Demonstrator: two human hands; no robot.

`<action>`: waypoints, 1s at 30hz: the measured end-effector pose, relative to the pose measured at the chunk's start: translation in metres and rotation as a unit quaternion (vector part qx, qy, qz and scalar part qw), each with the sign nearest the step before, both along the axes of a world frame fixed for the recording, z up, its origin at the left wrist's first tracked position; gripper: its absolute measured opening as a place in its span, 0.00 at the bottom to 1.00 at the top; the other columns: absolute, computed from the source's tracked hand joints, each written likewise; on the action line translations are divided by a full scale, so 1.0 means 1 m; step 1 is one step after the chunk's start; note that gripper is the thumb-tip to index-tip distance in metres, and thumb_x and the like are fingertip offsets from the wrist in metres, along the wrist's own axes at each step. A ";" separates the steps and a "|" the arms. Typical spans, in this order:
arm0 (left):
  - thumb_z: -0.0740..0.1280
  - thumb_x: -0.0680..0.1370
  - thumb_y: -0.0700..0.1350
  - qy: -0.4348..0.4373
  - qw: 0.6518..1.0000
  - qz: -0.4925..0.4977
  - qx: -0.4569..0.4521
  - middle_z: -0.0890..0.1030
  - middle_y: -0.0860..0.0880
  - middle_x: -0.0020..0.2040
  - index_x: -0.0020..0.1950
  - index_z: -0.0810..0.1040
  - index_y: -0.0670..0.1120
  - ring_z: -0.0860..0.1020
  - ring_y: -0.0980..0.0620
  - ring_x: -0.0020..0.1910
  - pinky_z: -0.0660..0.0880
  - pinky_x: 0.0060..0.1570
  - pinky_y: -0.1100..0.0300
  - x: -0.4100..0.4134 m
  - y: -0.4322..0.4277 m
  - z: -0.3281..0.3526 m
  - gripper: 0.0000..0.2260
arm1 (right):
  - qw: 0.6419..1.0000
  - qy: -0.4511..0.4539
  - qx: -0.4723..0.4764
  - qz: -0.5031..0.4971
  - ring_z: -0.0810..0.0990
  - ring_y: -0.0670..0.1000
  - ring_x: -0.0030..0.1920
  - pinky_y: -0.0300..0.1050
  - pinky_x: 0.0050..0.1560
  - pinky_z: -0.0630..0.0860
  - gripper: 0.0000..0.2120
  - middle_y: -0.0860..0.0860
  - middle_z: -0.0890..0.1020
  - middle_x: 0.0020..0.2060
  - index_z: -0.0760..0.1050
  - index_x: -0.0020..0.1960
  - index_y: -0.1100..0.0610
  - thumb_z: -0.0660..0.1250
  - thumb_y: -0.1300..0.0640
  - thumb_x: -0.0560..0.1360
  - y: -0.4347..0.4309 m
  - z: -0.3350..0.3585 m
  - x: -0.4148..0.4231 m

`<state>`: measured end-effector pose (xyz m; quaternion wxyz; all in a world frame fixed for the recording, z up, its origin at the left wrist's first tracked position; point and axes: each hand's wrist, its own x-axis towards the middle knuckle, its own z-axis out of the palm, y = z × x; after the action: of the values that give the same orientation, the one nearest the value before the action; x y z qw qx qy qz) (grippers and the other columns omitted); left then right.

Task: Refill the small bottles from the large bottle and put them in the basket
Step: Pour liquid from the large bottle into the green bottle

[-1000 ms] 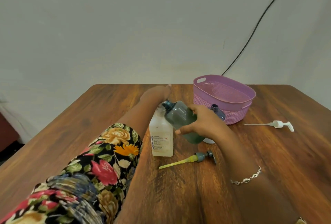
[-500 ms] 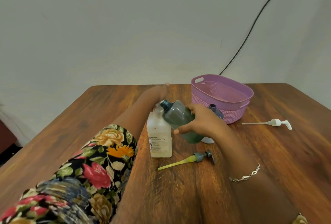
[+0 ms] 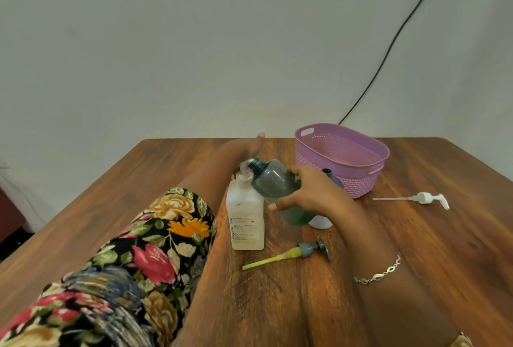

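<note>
A large white bottle (image 3: 245, 216) with a printed label stands at the table's middle. My left hand (image 3: 245, 149) reaches over it with straight fingers at its pump head (image 3: 244, 170). My right hand (image 3: 308, 194) grips a small green-tinted bottle (image 3: 273, 183), tilted so its open neck meets the pump's spout. Green liquid sits in its lower end. A second small bottle (image 3: 320, 223), white with a dark neck, stands behind my right hand, mostly hidden. The purple basket (image 3: 361, 169) stands at the back right and looks empty.
A grey pump with a yellow tube (image 3: 294, 255) lies on the wooden table (image 3: 430, 249) in front of the large bottle. A white pump (image 3: 422, 198) lies to the right of the basket. A black cable (image 3: 388, 47) runs down the wall.
Both hands and the bottles keep nearly the same pose. Only the view has shifted slightly.
</note>
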<state>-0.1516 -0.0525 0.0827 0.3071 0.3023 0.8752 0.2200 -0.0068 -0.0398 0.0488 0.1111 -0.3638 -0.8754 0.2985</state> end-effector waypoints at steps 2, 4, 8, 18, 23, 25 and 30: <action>0.40 0.80 0.60 0.055 0.998 -0.009 0.004 0.64 0.35 0.71 0.74 0.58 0.39 0.68 0.36 0.65 0.68 0.61 0.45 -0.007 0.005 -0.012 0.32 | 1.000 -0.008 -0.003 -0.002 0.73 0.53 0.60 0.50 0.60 0.74 0.36 0.53 0.73 0.62 0.65 0.68 0.57 0.76 0.50 0.65 0.000 -0.004 -0.001; 0.41 0.79 0.63 0.123 0.992 -0.011 0.000 0.66 0.37 0.70 0.73 0.62 0.41 0.70 0.38 0.64 0.67 0.61 0.46 -0.013 0.006 -0.021 0.33 | 1.000 -0.013 -0.003 -0.002 0.73 0.53 0.60 0.51 0.61 0.73 0.36 0.53 0.73 0.62 0.65 0.68 0.57 0.76 0.50 0.65 -0.001 -0.006 -0.003; 0.41 0.79 0.64 0.115 0.993 -0.003 0.007 0.70 0.36 0.67 0.72 0.63 0.40 0.73 0.38 0.60 0.71 0.57 0.47 -0.012 0.004 -0.018 0.34 | 1.000 -0.008 -0.003 -0.005 0.73 0.53 0.60 0.51 0.60 0.73 0.36 0.53 0.73 0.62 0.65 0.69 0.57 0.76 0.50 0.65 -0.002 -0.007 -0.004; 0.43 0.80 0.61 0.060 0.998 -0.010 -0.013 0.69 0.34 0.66 0.72 0.60 0.38 0.72 0.37 0.61 0.70 0.52 0.49 -0.015 0.000 -0.008 0.32 | 1.000 -0.004 -0.001 -0.002 0.74 0.53 0.59 0.49 0.59 0.74 0.35 0.53 0.74 0.61 0.66 0.68 0.57 0.76 0.50 0.65 -0.003 -0.001 -0.005; 0.42 0.77 0.66 0.160 0.987 -0.011 0.015 0.73 0.38 0.64 0.69 0.68 0.41 0.74 0.38 0.58 0.71 0.59 0.44 -0.031 0.013 -0.033 0.35 | 1.000 -0.011 -0.001 -0.009 0.73 0.53 0.60 0.50 0.60 0.74 0.36 0.53 0.74 0.62 0.65 0.68 0.57 0.76 0.50 0.65 -0.006 -0.008 -0.007; 0.42 0.77 0.66 0.138 0.990 -0.001 0.015 0.71 0.37 0.65 0.70 0.66 0.41 0.74 0.37 0.59 0.71 0.59 0.43 -0.026 0.009 -0.028 0.35 | 1.000 -0.011 -0.001 -0.008 0.73 0.53 0.61 0.50 0.60 0.74 0.37 0.53 0.73 0.63 0.65 0.69 0.57 0.76 0.51 0.65 -0.006 -0.007 -0.007; 0.44 0.81 0.59 0.001 1.000 -0.009 -0.004 0.64 0.34 0.70 0.73 0.58 0.36 0.67 0.35 0.66 0.69 0.58 0.47 -0.009 -0.007 0.003 0.31 | 1.000 0.014 -0.012 -0.008 0.72 0.53 0.61 0.48 0.60 0.73 0.37 0.53 0.73 0.64 0.64 0.70 0.57 0.76 0.51 0.66 -0.005 0.000 -0.008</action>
<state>-0.1610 -0.0592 0.0857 0.3093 0.3092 0.8735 0.2138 -0.0143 -0.0445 0.0492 0.1211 -0.3680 -0.8671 0.3131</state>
